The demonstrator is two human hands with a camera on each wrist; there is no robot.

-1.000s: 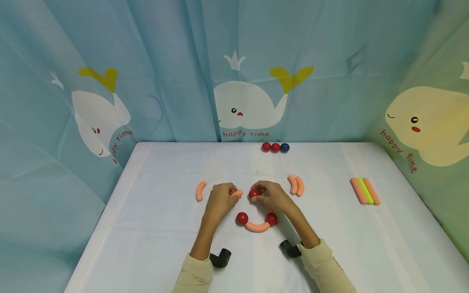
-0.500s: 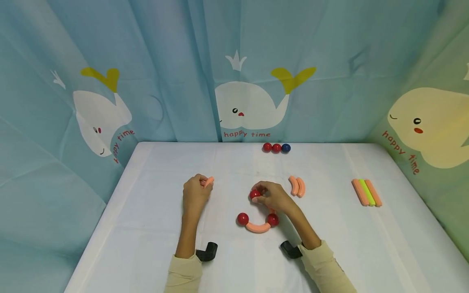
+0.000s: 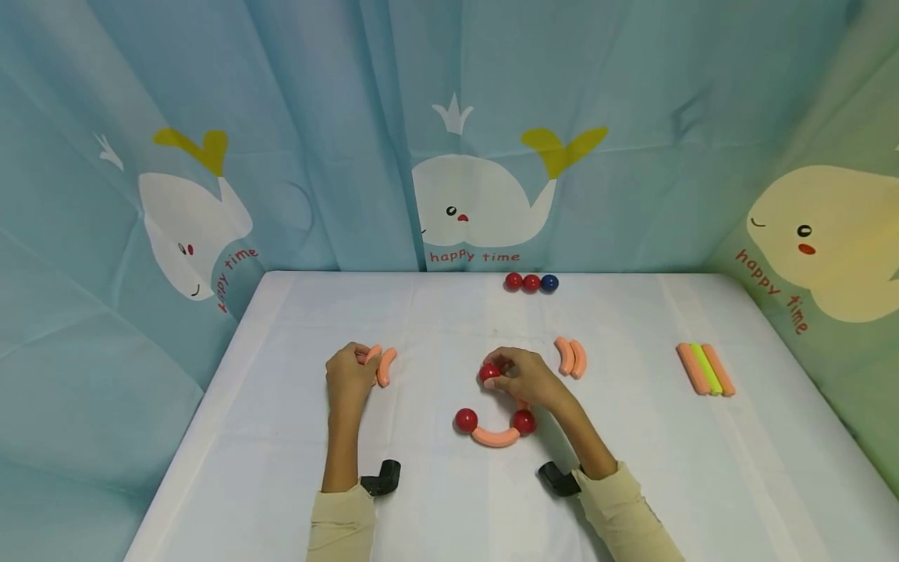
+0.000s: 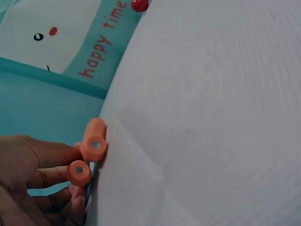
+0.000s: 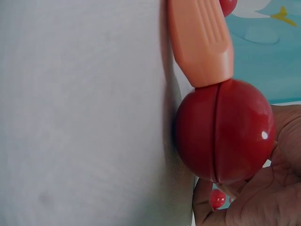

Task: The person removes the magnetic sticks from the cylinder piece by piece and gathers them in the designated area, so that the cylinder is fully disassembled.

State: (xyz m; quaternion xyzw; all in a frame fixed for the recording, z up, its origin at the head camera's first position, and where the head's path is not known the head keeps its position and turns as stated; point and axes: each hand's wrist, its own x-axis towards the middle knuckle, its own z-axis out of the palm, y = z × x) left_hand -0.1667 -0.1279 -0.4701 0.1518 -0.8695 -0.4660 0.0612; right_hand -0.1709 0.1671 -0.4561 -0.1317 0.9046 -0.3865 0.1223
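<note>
In the head view my left hand (image 3: 347, 376) pinches a curved orange toy rod (image 3: 373, 353) between thumb and fingers. Close on its right lies another curved orange rod (image 3: 387, 367). The left wrist view shows silvery discs in the rod ends, with the pinched rod (image 4: 79, 173) low over the table. My right hand (image 3: 525, 376) grips a red ball (image 3: 488, 374). Nearer me, an orange arc (image 3: 495, 437) joins a left red ball (image 3: 467, 421) and a right red ball (image 3: 523, 422); another orange rod (image 3: 522, 403), partly hidden by the right hand, runs up from the right ball.
Two curved orange rods (image 3: 571, 358) lie together right of the right hand. Farther right are straight orange rods (image 3: 693, 368) with a lime rod (image 3: 705, 368) between them. Two red balls (image 3: 523, 282) and a blue ball (image 3: 549, 283) sit at the table's (image 3: 611, 499) back edge.
My left hand has moved left with its orange rod, away from the red balls, to beside the other curved rod. The right hand stays on its red ball.
</note>
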